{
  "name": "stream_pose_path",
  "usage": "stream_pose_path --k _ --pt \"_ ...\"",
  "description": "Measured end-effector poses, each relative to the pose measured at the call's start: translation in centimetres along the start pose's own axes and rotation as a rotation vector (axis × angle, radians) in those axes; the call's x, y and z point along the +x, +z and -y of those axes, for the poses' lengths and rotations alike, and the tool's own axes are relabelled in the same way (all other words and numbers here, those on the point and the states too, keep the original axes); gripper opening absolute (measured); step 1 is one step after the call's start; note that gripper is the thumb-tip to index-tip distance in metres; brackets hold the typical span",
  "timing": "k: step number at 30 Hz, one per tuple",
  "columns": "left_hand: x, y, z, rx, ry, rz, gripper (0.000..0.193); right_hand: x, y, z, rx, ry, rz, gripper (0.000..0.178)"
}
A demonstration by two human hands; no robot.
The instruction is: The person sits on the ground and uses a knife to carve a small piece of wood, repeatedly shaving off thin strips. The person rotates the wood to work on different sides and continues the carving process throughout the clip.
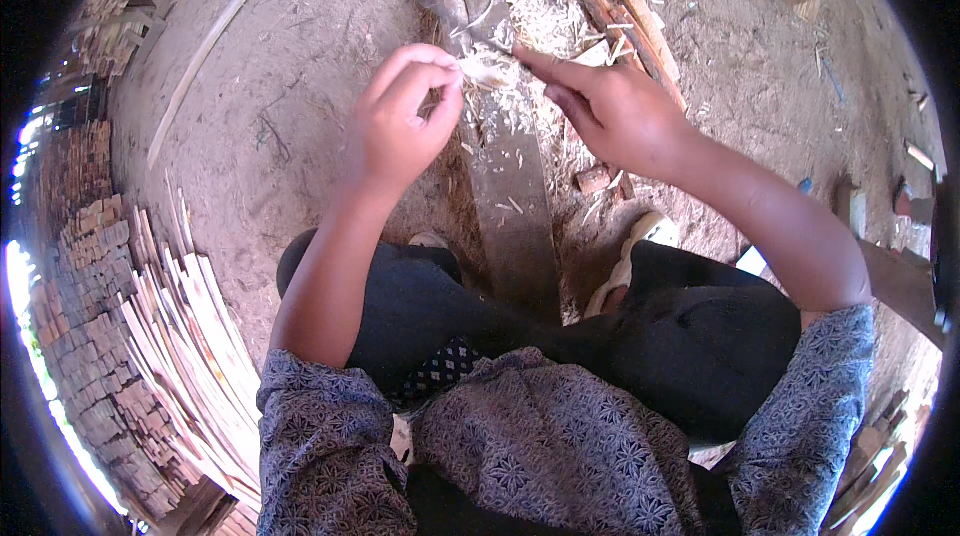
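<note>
In front of me my left hand [408,118] is closed in a pinch, thumb against fingertips, on the end of a small pale piece of wood [486,74]. That piece lies just above a dark wooden plank [508,201], and its outline is blurred. My right hand [628,118] is wrapped round the handle of a knife, index finger stretched along it. Thin and dark, the knife blade [482,36] points away to the left, close beyond the pale piece. Whether blade and wood touch, I cannot tell. The handle is hidden in my palm.
Pale wood shavings [545,6] heap on and beside the plank's far end. Brown wood strips [640,36] lie to their right, a short wood block [593,179] nearer me. Long pale sticks [190,336] and stacked wood pieces [90,376] fill the left side. My feet flank the plank.
</note>
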State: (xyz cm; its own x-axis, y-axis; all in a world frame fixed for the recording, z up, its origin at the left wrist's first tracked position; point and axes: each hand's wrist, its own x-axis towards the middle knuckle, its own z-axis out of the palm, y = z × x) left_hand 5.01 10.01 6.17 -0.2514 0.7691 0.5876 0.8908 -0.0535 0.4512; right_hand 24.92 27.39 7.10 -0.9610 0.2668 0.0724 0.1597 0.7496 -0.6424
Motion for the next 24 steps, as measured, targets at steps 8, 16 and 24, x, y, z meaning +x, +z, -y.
stream_pose_path --k 8,16,24 --pt "0.0 -0.1 -0.4 -0.057 0.026 0.004 0.014 -1.4 1.5 -2.2 -0.192 0.188 0.345 0.054" --pt "0.3 -0.1 -0.3 -0.012 0.001 0.007 0.012 -1.2 1.8 -1.5 -0.215 0.172 0.337 0.052" --pt "0.2 -1.1 -0.4 -0.040 -0.107 0.112 0.011 0.1 -2.2 0.1 0.050 0.197 0.326 0.047"
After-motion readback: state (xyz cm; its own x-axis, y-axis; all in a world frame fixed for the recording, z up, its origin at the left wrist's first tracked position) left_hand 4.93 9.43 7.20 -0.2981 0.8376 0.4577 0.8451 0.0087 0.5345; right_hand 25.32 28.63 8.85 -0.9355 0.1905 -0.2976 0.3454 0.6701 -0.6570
